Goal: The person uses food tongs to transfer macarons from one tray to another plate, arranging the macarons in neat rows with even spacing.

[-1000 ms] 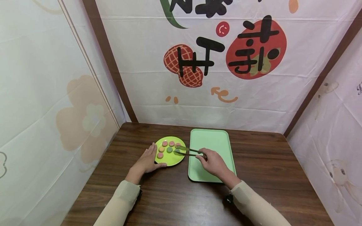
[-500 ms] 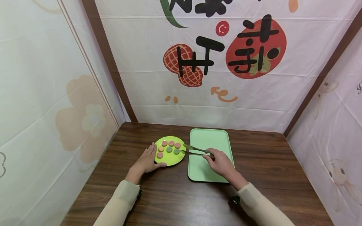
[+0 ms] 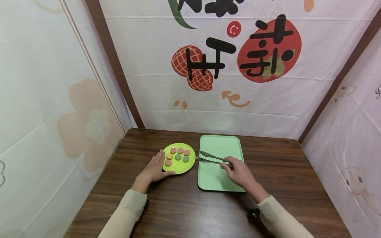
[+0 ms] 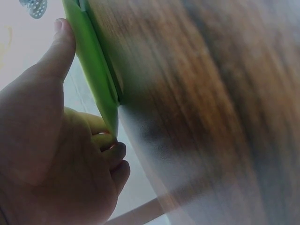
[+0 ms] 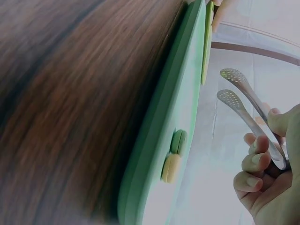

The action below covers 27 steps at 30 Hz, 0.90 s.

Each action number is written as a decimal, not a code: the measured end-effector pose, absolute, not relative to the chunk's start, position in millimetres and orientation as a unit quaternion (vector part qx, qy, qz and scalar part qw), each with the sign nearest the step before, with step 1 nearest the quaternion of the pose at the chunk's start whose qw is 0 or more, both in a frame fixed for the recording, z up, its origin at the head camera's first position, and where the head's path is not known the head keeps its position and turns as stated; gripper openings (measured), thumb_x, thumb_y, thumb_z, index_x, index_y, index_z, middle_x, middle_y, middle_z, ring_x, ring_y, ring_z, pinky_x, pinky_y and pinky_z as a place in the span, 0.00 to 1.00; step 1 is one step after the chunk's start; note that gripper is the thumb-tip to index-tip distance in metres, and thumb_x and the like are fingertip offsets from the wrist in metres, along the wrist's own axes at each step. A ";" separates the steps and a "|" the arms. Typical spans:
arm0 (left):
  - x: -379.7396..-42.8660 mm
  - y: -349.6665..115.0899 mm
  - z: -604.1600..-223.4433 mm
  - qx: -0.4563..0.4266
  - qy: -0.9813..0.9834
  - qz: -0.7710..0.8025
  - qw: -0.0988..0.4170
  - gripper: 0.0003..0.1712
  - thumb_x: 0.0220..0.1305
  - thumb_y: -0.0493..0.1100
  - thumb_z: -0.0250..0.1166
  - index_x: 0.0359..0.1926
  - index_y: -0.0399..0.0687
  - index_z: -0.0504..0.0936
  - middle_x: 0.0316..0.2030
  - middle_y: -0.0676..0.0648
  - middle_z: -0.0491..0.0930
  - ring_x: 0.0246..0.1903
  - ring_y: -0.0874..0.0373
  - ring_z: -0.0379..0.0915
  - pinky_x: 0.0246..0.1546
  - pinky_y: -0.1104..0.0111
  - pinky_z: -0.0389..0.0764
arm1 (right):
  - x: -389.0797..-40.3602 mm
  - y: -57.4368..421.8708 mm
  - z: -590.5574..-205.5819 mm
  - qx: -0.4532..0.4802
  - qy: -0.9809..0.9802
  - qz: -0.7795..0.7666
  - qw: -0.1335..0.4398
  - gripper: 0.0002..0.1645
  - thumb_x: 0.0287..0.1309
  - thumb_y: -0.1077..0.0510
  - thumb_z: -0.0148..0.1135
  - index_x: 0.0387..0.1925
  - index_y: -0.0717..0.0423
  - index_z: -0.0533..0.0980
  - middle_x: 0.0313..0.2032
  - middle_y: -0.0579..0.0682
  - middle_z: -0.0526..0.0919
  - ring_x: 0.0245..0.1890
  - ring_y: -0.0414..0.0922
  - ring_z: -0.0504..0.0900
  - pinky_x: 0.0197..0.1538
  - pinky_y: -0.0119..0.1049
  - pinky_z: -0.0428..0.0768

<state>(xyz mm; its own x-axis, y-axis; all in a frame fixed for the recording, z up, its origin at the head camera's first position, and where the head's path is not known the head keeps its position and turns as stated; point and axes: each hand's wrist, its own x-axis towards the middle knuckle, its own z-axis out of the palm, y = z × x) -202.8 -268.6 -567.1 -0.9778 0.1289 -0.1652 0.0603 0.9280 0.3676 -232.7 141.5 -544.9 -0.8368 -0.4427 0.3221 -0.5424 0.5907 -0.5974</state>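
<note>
My left hand (image 3: 153, 168) rests at the left edge of a yellow-green round plate (image 3: 181, 168), fingers extended along its side, thumb on the near rim. On this plate lie several macarons: pink (image 3: 173, 150), green (image 3: 178, 157) and yellow (image 3: 169, 156). My right hand (image 3: 238, 172) holds metal tongs (image 5: 229, 98) over the left part of a mint-green tray (image 3: 208, 181). Their perforated tips stand apart with nothing between them. In the right wrist view, a green macaron (image 5: 179, 141) and a yellow macaron (image 5: 170, 168) touch each other on the tray; the head view hides them behind my right hand.
Plate and tray stand side by side on a dark wooden table (image 3: 178, 211), a narrow gap between them. A printed white curtain (image 3: 262, 109) hangs behind the table, with more curtains at left and right.
My right hand has drawn the tongs rightward, from over the plate's macarons to over the tray. The plate, its macarons and my left hand stay put.
</note>
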 end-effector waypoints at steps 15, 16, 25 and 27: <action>-202.2 -268.8 -563.2 0.050 0.978 0.183 0.087 0.70 0.69 0.72 0.68 0.84 0.26 0.42 0.84 0.28 0.37 0.84 0.34 0.37 0.84 0.45 0.44 | -233.3 168.0 -539.8 0.268 -0.897 0.342 0.079 0.14 0.74 0.51 0.70 0.52 0.56 0.85 0.21 0.35 0.76 0.17 0.33 0.66 0.21 0.32 0.68; -202.1 -268.8 -563.2 0.050 0.978 0.184 0.087 0.70 0.69 0.72 0.68 0.84 0.26 0.42 0.84 0.27 0.37 0.84 0.34 0.37 0.84 0.45 0.45 | -233.1 169.7 -539.3 0.265 -0.899 0.340 0.077 0.14 0.74 0.51 0.70 0.52 0.56 0.85 0.22 0.35 0.76 0.18 0.33 0.66 0.22 0.32 0.69; -201.0 -267.6 -562.3 0.050 0.977 0.185 0.090 0.70 0.70 0.71 0.68 0.83 0.25 0.42 0.84 0.27 0.37 0.84 0.34 0.37 0.84 0.45 0.45 | -231.6 185.0 -536.3 0.247 -0.912 0.318 0.072 0.18 0.74 0.49 0.69 0.54 0.59 0.86 0.32 0.42 0.86 0.26 0.35 0.75 0.29 0.35 0.77; -201.0 -267.3 -561.9 0.049 0.977 0.184 0.091 0.70 0.69 0.71 0.68 0.83 0.25 0.42 0.84 0.27 0.37 0.84 0.35 0.37 0.84 0.45 0.45 | -231.1 188.5 -535.7 0.248 -0.913 0.316 0.070 0.16 0.74 0.50 0.70 0.52 0.58 0.86 0.34 0.44 0.87 0.28 0.35 0.78 0.31 0.35 0.79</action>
<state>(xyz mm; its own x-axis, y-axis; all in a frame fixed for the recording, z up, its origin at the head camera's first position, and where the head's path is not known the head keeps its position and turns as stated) -201.0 -267.3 -561.9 -0.9785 0.1301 -0.1598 0.0630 0.9273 0.3689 -231.1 188.5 -535.7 -0.8673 -0.4089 0.2839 -0.4969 0.6773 -0.5426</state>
